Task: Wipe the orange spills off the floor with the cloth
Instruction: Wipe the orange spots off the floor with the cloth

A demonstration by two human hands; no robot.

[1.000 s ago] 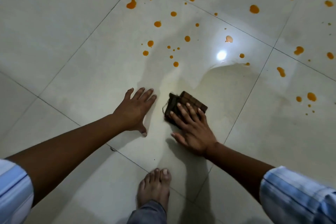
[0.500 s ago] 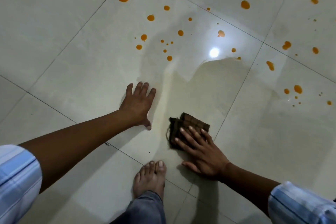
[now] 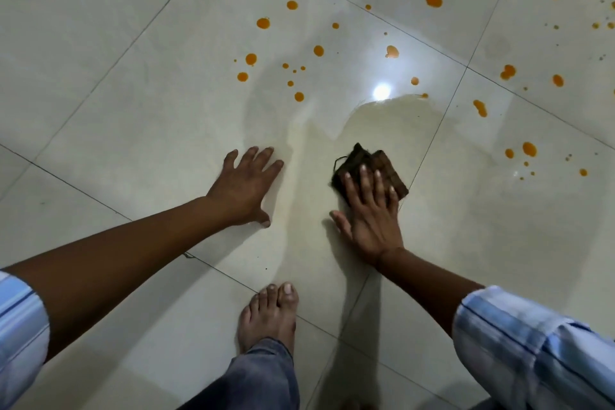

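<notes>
A folded dark brown cloth (image 3: 379, 161) lies flat on the pale tiled floor (image 3: 133, 110). My right hand (image 3: 371, 215) presses on its near part with the fingers spread over it. My left hand (image 3: 244, 188) rests flat on the floor to the cloth's left, fingers apart, holding nothing. Several orange spills (image 3: 263, 23) dot the tiles beyond both hands, and more orange drops (image 3: 529, 149) lie to the right of the cloth. A dull wet smear (image 3: 382, 123) spreads just beyond the cloth.
My bare foot (image 3: 269, 316) and a grey trouser leg (image 3: 263, 376) stand on the floor below the hands. A bright light reflection (image 3: 381, 91) shines on the tile ahead of the cloth. Dark grout lines cross the floor diagonally.
My right hand has pushed the cloth forward and to the right after pulling it back toward my foot. My left hand stays flat on the floor.
</notes>
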